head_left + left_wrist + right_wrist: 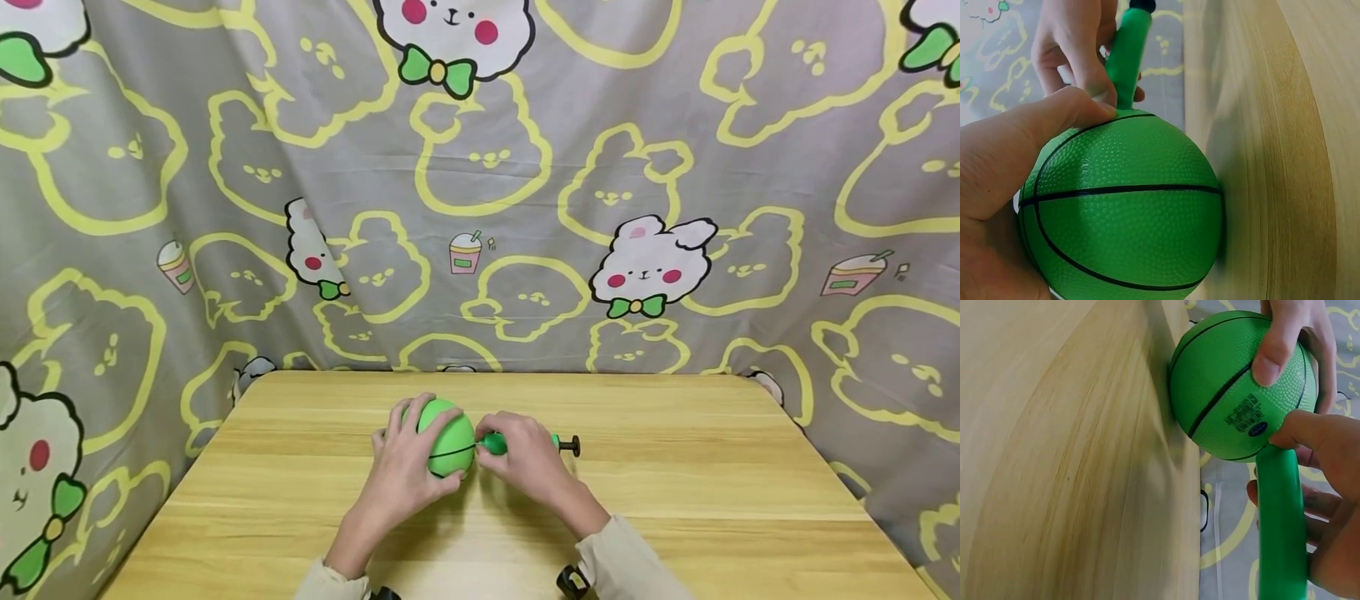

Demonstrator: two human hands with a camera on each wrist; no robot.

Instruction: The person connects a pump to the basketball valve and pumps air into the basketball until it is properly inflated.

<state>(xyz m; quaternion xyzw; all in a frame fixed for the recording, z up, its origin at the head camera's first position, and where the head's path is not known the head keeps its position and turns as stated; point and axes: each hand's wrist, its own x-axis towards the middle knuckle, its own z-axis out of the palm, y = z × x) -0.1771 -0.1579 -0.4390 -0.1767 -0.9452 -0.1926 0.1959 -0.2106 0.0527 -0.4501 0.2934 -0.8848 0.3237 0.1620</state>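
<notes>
A small green basketball (452, 437) with black seams sits on the wooden table. My left hand (405, 458) grips it from the left, fingers spread over the top and thumb on the near side. In my right hand (525, 454) is a green hand pump (1282, 531), held near its front end, with a black handle (576, 446) sticking out to the right. The pump's front end meets the ball's right side, close to my right thumb and fingertips. Printed text and a dark oval mark show on the ball in the right wrist view.
The light wooden table (675, 500) spreads out around both hands. Behind it and at both sides hangs a grey curtain (525, 233) with yellow outlines and white rabbit prints. Black wrist straps (573, 581) show at the sleeves.
</notes>
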